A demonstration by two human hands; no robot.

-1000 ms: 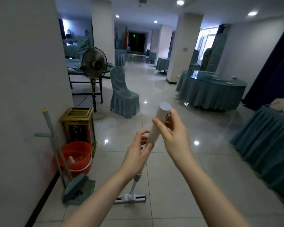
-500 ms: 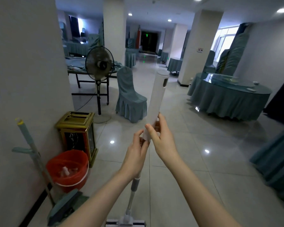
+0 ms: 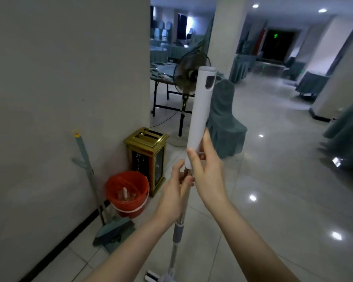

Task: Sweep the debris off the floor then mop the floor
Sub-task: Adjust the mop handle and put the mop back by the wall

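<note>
Both arms reach forward. The right hand (image 3: 207,171) curls around the low end of the white grip on the mop (image 3: 202,110). Just under it, the left hand (image 3: 174,194) holds the thin metal pole tight. The mop stands almost straight up, its head down on the floor (image 3: 273,200). A broom (image 3: 86,169) leans on the wall (image 3: 59,78) by a red bucket (image 3: 128,192).

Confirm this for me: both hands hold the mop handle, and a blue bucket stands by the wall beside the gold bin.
The head view shows the bucket is red, not blue. The left hand and right hand do hold the mop handle, and the bucket stands by the wall beside the gold bin.
</note>
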